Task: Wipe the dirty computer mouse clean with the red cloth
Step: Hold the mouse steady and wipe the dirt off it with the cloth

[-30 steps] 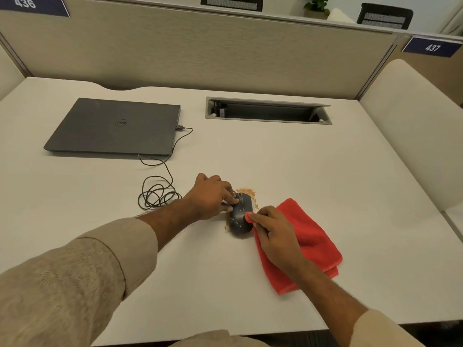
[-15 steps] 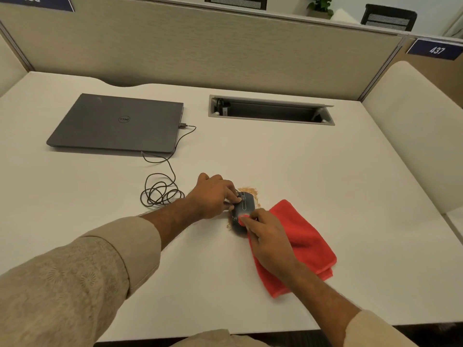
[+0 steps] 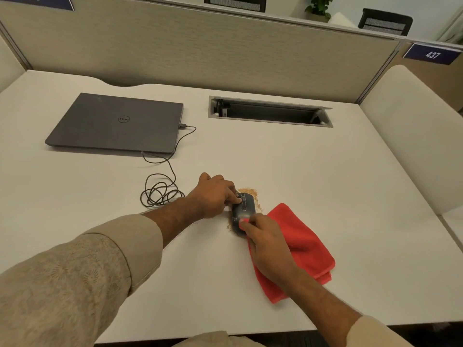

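Note:
A dark grey computer mouse [image 3: 244,209] lies on the white desk with brown crumbs [image 3: 250,192] scattered around it. My left hand [image 3: 214,195] grips the mouse's far left side with its fingertips. My right hand [image 3: 266,240] is shut on a corner of the red cloth [image 3: 300,244] and presses that corner against the near part of the mouse. Behind my right hand, the folded remainder of the cloth lies flat on the desk.
A closed grey laptop [image 3: 117,123] sits at the back left, with a black cable [image 3: 160,189] coiled between it and the mouse. An open cable tray [image 3: 270,112] is sunk into the desk at the back. A partition wall [image 3: 200,46] bounds the far edge.
My right hand has slid the cloth corner slightly up along the mouse from its near end. My left hand keeps holding the mouse in place.

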Tool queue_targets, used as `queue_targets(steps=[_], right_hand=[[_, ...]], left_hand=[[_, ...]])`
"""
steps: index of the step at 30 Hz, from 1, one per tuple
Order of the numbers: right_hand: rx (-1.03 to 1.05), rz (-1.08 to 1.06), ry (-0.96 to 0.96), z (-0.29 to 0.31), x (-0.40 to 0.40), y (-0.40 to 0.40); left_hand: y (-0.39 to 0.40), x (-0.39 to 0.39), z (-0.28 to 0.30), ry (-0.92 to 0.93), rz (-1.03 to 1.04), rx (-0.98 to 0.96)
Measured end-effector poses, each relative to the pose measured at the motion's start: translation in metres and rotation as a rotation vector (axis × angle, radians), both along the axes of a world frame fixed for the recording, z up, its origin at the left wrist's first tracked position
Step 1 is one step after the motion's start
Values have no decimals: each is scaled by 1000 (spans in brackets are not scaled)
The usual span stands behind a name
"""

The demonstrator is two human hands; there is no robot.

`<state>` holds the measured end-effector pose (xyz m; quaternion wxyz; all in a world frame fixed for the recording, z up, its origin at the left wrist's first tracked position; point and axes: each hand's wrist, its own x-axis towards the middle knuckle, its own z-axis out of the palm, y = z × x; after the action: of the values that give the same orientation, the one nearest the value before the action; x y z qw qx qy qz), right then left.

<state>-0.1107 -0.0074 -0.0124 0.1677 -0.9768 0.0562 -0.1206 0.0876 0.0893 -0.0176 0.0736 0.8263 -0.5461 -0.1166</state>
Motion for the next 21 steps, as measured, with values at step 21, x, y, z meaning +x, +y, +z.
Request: queue_targets(steps=[21], right_hand=[[-98,210,240,10,40,-1]], left_hand=[[2,3,18,46,-39,114]])
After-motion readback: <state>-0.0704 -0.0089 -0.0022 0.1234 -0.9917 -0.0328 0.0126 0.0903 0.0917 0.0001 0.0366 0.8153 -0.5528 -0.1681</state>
